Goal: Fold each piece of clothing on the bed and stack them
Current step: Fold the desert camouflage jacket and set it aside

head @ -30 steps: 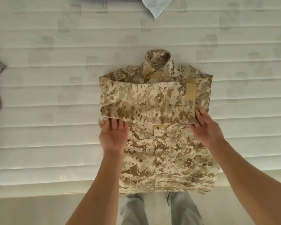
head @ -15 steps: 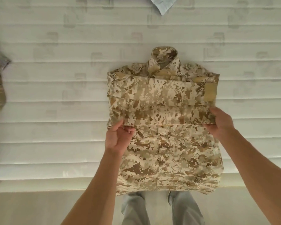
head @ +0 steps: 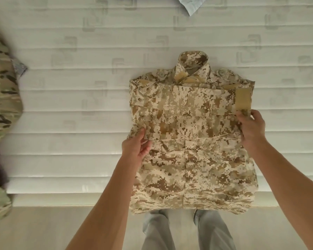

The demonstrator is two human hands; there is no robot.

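A desert-camouflage shirt lies collar-up on the white mattress, both sleeves folded across its chest in a band. My left hand pinches the shirt's left edge at the lower end of that band, thumb on top. At the right edge, just below the tan patch, my right hand grips the fabric with curled fingers. The shirt's hem hangs slightly over the near edge of the bed.
A heap of green camouflage clothing lies at the far left of the bed. A corner of a pale blue garment pokes in at the top. My legs in grey trousers stand against the mattress edge.
Both hands went from lying flat on the folded sleeves to gripping the shirt's side edges. The view has shifted, so the shirt sits further right and the green pile shows more.
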